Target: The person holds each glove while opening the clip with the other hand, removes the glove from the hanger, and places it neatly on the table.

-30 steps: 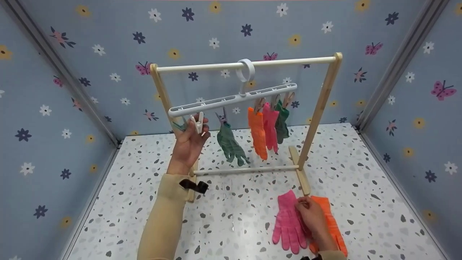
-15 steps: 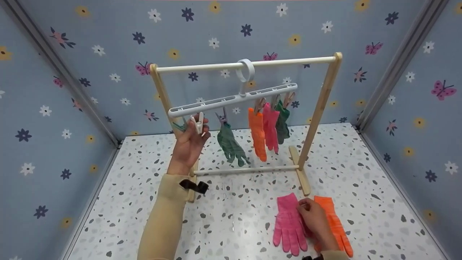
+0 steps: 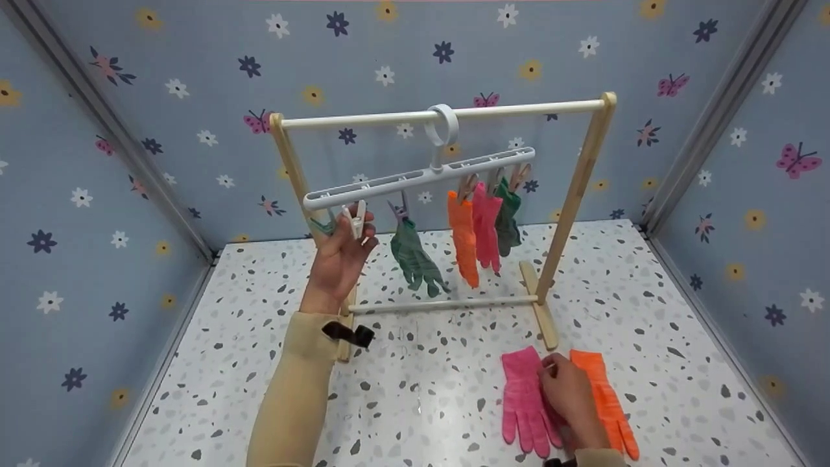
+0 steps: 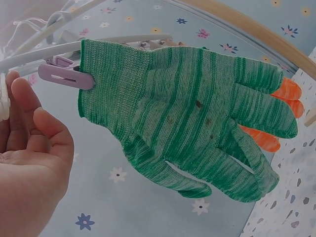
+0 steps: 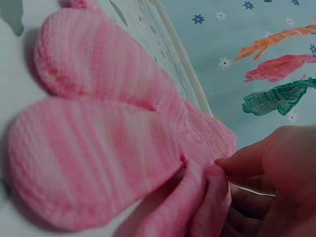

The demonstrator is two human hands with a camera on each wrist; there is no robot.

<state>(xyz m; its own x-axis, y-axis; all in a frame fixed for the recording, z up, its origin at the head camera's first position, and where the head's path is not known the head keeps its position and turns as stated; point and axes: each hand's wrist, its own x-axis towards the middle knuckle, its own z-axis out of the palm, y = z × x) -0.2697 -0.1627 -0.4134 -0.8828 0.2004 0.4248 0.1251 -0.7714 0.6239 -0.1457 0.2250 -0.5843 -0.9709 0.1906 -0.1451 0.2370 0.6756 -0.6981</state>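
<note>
In the head view my left hand is raised under the left end of a white hanger, holding a white clothespin between thumb and fingers. In the left wrist view a striped green glove hangs beside that hand from a purple clothespin. Low on the right, my right hand pinches the edge of a pink glove lying on the table; the right wrist view shows the fingertips on the pink knit. An orange glove lies just right of that hand, partly covered by it.
The hanger hangs by its ring from a wooden rack. Orange, pink and dark green gloves hang at its right end. A green clothespin hangs at its left end. Flowered walls enclose the speckled table.
The pink glove has slid slightly right with my right hand, and the orange glove has shifted right too. My left hand stays in place at the white clothespin.
</note>
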